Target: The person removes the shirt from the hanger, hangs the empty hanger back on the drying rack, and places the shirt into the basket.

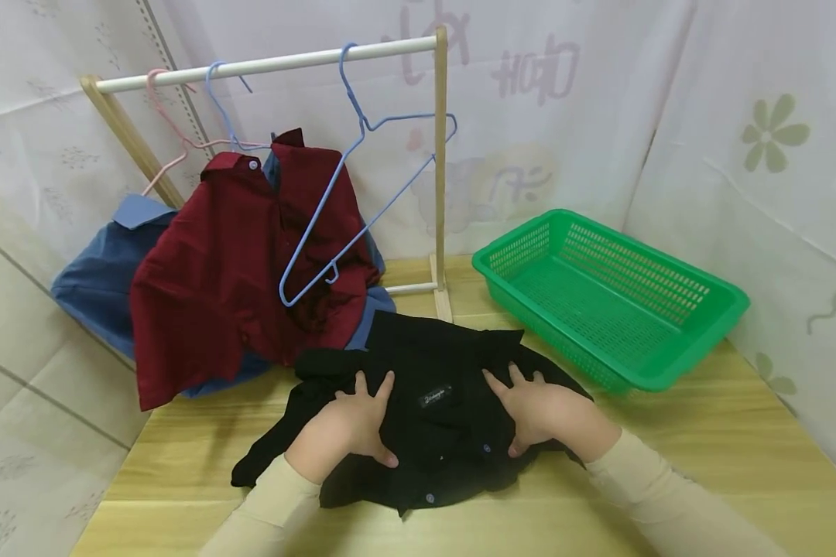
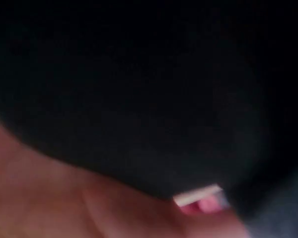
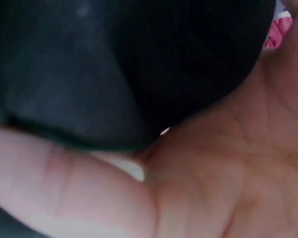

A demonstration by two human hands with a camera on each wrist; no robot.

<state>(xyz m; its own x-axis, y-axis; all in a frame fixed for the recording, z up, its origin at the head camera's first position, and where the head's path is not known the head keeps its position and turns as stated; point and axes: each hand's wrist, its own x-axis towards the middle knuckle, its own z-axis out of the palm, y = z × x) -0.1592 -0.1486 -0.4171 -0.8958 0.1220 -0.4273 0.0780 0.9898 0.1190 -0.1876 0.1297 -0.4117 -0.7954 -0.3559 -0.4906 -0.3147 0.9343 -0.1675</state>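
Observation:
A black collared shirt (image 1: 435, 445) lies on the wooden table, its small neck label (image 1: 435, 396) facing up and buttons showing near the front hem. Spread fingers of my left hand (image 1: 344, 425) rest on its left part, thumb pointing inward. On the opposite side, my right hand (image 1: 553, 410) touches the shirt with fingers and thumb apart. Black cloth (image 2: 139, 99) fills most of the left wrist view, blurred, above the edge of the palm. In the right wrist view, dark cloth (image 3: 184, 64) lies over the thumb and palm, which hide part of it.
Behind the shirt stands a clothes rack (image 1: 286, 60) with wooden posts. A dark red shirt (image 1: 202, 271) and blue garments (image 1: 97, 267) hang on it. One bare blue hanger (image 1: 358, 116) dangles near the right post. A green plastic basket (image 1: 585, 305) sits at the back right.

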